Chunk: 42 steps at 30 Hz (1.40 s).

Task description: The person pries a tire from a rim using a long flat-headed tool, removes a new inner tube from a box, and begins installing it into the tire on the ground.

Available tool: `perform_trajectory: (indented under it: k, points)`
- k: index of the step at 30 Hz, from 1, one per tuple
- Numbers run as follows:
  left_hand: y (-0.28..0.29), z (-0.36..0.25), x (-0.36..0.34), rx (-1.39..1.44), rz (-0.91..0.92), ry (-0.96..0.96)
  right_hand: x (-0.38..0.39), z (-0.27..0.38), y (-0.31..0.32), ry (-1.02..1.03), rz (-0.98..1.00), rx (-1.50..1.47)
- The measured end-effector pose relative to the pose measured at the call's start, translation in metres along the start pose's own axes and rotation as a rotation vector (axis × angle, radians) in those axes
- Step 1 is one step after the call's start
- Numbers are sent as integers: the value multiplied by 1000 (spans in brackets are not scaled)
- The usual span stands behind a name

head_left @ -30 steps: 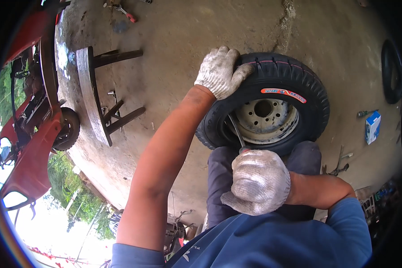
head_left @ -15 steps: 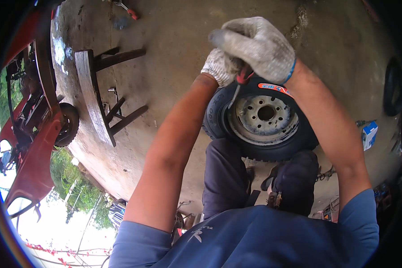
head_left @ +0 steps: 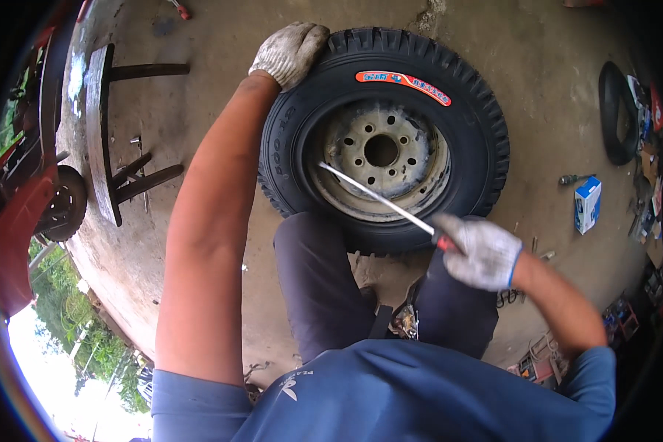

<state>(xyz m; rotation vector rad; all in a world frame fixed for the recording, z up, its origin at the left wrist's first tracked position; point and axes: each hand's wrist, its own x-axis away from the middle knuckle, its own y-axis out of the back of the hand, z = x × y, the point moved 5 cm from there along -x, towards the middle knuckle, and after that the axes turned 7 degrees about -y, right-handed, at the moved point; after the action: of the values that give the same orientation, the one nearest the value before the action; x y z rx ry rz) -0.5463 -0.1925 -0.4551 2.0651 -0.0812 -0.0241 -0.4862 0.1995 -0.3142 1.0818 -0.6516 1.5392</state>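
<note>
A black tyre [head_left: 288, 131] with chunky tread and an orange-red label lies in front of my knees. Inside it sits a dirty pale metal wheel rim [head_left: 423, 177] with a round centre hole. My left hand [head_left: 291, 55], in a whitish knit glove, is closed over the tyre's far left edge; its fingertips are partly hidden. My right hand [head_left: 486, 254], gloved and slightly blurred, grips the red handle of a screwdriver [head_left: 379, 197]. The long steel shaft reaches left over the rim, its tip near the tyre's inner edge; whether it touches cannot be told.
A wooden bench [head_left: 99, 132] lies tipped on its side at the left, near a red vehicle [head_left: 26, 228]. To the right are a blue-and-white box [head_left: 588, 206], a black rubber ring [head_left: 617, 114] and assorted clutter. A red-handled tool [head_left: 182, 10] lies at the far left.
My hands, earlier together above the tyre's far side, have separated. The left has come onto the tyre's edge; the right has swung near right with the screwdriver. My view has shifted.
</note>
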Motion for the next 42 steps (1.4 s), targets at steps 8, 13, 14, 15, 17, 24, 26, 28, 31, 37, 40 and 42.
perform_trajectory:
  k: [8, 13, 14, 15, 17, 24, 26, 28, 31, 37, 40, 42]
  points:
    - [23, -70, 37, -202, -432, 230, 25, -10, -140, 390, -868, -253]
    - [-48, -149, 142, 0, -547, 686, -38, -10, -164, 374, -962, -422]
    - [-77, -152, 154, 251, -476, 786, -45, -12, -167, 378, -969, -482]
    - [-109, -151, 167, 537, -294, 972, -52, -16, -170, 326, -943, -499]
    - [-141, -148, 170, 1164, -452, 948, -59, -16, -171, 414, -942, -484]
    - [-159, -119, 143, 1549, -625, 932, -85, -22, -153, 340, -767, -530]
    - [-161, -117, 140, 1622, -653, 980, -75, -18, -149, 307, -769, -467]
    - [-162, -110, 138, 1593, -669, 1070, -46, -10, -138, 526, -968, -551]
    - [-164, -102, 129, 1703, -757, 1108, -11, 5, -131, 802, -995, -545]
    - [-86, -126, 145, 550, -421, 777, 7, 44, -87, 894, -1335, -102]
    - [3, -142, 132, 114, -464, 562, 12, 70, -63, 774, -1335, -164]
    - [62, -143, 78, -192, -567, 198, 16, 94, -52, 764, -1230, -245]
